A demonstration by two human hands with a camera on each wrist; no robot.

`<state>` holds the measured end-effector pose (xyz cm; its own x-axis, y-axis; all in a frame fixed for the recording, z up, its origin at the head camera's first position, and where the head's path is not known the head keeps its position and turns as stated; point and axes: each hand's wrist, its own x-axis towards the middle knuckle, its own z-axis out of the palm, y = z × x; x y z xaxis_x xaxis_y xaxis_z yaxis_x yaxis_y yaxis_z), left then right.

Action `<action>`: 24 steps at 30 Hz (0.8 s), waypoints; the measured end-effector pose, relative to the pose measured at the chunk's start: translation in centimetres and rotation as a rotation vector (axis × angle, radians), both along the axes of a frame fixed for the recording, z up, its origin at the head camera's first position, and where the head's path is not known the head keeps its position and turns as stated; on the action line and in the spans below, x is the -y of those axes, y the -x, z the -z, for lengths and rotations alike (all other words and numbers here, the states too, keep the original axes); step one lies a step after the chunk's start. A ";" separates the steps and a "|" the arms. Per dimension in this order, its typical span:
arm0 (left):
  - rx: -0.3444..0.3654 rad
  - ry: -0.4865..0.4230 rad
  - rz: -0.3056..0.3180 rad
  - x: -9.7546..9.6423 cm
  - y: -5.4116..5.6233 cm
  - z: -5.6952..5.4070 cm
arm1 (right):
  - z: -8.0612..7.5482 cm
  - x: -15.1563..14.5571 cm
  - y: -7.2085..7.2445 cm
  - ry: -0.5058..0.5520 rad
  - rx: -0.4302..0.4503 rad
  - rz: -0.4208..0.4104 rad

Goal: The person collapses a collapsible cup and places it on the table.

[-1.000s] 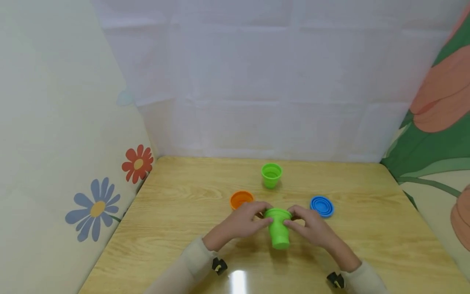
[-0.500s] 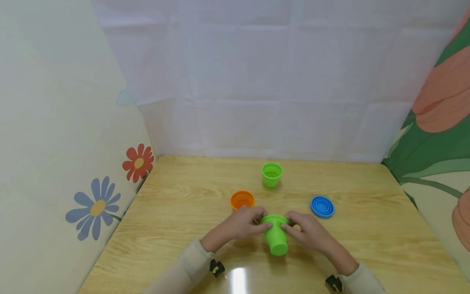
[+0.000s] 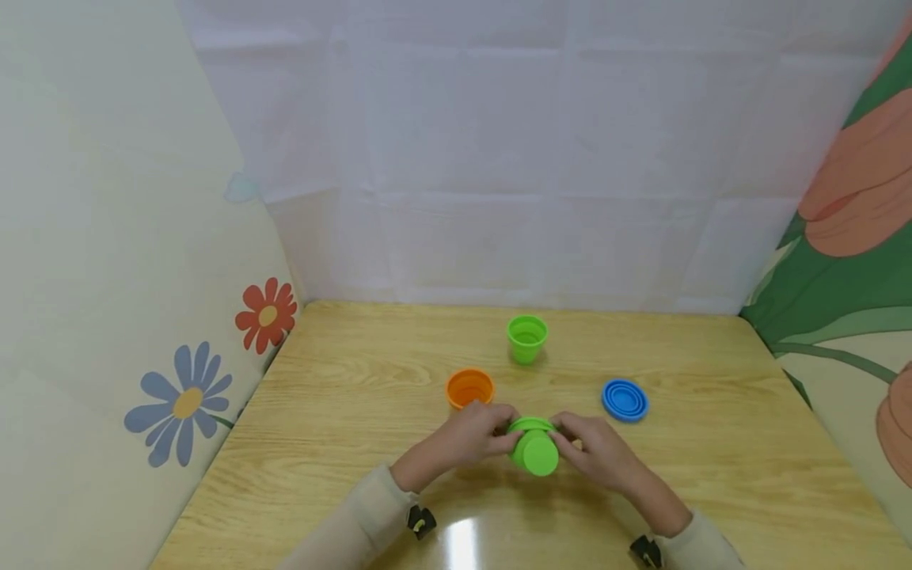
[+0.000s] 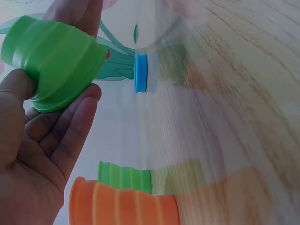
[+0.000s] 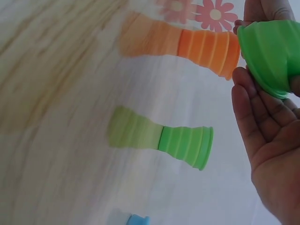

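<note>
Between both hands is a green collapsible cup (image 3: 539,456), held off the table and tipped so that its base faces the head camera. My left hand (image 3: 470,435) pinches one side near the rim, thumb on the outer wall. On the other side my right hand (image 3: 600,453) does the same. In the left wrist view the ribbed wall of the held cup (image 4: 58,61) shows, with the left thumb pressing into it. The right wrist view has the held cup (image 5: 272,54) cut off by the frame edge, the right fingers under its rim.
An orange cup (image 3: 470,389) stands just beyond my left hand. Farther back is a second green cup (image 3: 527,339), upright and extended. A flattened blue cup (image 3: 625,400) lies right of it on the wooden table (image 3: 342,380). Walls enclose the back and sides.
The held green cup has come slightly lower and tilted, its base swinging up toward the head camera, and it looks shorter. Both hands keep their hold; the other cups stay put.
</note>
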<state>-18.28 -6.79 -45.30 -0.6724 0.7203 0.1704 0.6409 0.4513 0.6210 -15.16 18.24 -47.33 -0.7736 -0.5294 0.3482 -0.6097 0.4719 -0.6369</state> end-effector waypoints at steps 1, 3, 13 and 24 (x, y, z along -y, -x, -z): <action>0.004 -0.010 0.002 0.0 -0.1 0.0 | 0.0 0.0 0.0 0.011 0.001 -0.001; 0.017 -0.035 0.004 0.0 -0.1 0.0 | 0.1 -0.1 -0.1 0.038 0.003 -0.006; 0.082 -0.077 -0.033 0.0 -0.5 -0.4 | -0.5 -0.2 -0.2 0.165 0.096 -0.074; 0.102 -0.118 -0.031 0.3 -0.8 -0.5 | -0.5 0.4 -0.5 0.143 -0.008 -0.041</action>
